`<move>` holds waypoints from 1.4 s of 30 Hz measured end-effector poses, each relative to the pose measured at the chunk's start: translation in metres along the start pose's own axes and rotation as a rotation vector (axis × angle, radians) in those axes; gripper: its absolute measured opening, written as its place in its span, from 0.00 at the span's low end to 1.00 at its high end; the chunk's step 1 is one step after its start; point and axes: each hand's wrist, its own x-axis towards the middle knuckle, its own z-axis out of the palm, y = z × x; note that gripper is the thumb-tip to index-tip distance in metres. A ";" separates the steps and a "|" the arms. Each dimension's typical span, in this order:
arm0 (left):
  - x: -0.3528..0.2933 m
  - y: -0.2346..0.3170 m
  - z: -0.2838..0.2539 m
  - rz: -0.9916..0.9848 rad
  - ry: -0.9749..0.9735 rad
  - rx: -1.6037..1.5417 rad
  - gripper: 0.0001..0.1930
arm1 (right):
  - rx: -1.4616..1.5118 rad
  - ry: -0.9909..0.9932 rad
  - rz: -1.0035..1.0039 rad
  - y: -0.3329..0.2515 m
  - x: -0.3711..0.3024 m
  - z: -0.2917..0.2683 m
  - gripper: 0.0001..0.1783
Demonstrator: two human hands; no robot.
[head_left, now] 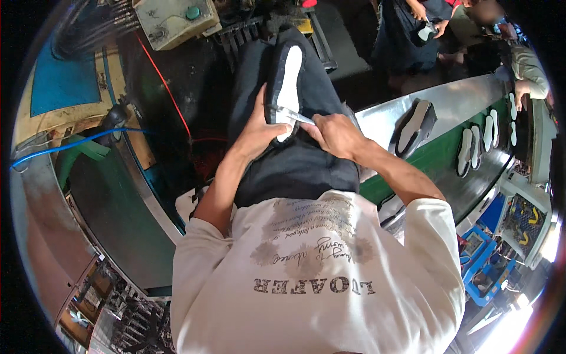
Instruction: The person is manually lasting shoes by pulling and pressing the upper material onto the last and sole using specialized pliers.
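Observation:
A black shoe lies across my lap with its white underside up and its narrow end toward my body. My left hand grips its near end from the left, thumb over the white underside. In my right hand is a slim silvery hand tool, its exact kind unclear. The tool's far end crosses the white underside close to my left thumb; whether it touches cannot be made out. My right fingers are closed round its near end, partly hiding it.
A green conveyor belt with a metal edge runs along my right, carrying several upturned shoes. Beyond it, a co-worker's hands hold a shoe. A blue crate stands right; a blue cable and machine are left.

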 end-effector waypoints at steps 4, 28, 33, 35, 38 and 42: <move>-0.002 0.009 0.004 -0.049 -0.018 -0.018 0.60 | 0.390 0.423 -0.163 -0.034 -0.011 -0.044 0.26; 0.089 0.035 0.077 0.016 -0.070 0.928 0.60 | 0.266 0.610 0.505 0.065 -0.083 -0.025 0.25; 0.081 0.053 0.067 -0.165 -0.162 0.942 0.63 | 0.335 0.900 0.428 0.049 -0.043 -0.060 0.22; 0.085 0.055 0.062 -0.178 -0.208 0.945 0.61 | 0.070 0.741 0.254 0.086 -0.025 -0.027 0.22; 0.079 0.048 0.025 -0.210 -0.261 0.673 0.58 | -0.067 0.237 0.370 0.098 -0.004 -0.008 0.21; 0.091 0.054 0.017 -0.144 -0.290 0.652 0.57 | 0.169 0.616 0.274 0.059 0.009 -0.063 0.17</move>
